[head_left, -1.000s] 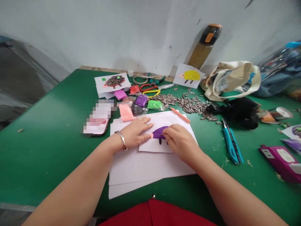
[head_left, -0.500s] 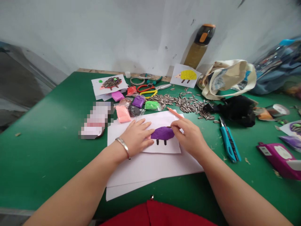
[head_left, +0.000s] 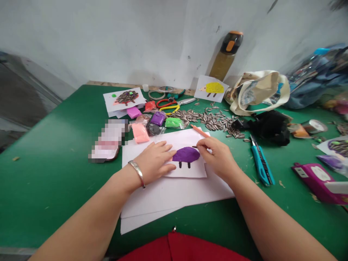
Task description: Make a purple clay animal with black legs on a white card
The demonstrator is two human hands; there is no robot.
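My left hand [head_left: 154, 162] lies flat with fingers spread on a small white sheet [head_left: 197, 173], holding it down at its left side. On that sheet is a hedgehog-like shape with a purple clay body [head_left: 186, 154] and two dark legs; its pink head end is partly under my left fingers. My right hand [head_left: 216, 156] pinches a small dark sunflower seed [head_left: 194, 146] between thumb and fingertips at the purple clay's upper right edge. An orange pencil-like stick [head_left: 199, 130] lies just beyond the right hand. Larger white sheets [head_left: 163, 203] lie underneath.
Behind the paper are clay packets [head_left: 140, 133], scissors [head_left: 168, 106] and loose sunflower seeds [head_left: 213, 119]. A phone [head_left: 110, 139] lies left; a blue utility knife [head_left: 262, 163] and magenta box [head_left: 318, 183] lie right. A bottle [head_left: 226, 56] and cloth bag [head_left: 258, 90] stand at the wall.
The whole view has shifted slightly, so things sit a little further left. Both hands keep nearly the same place on the paper, the right still pinching the seed.
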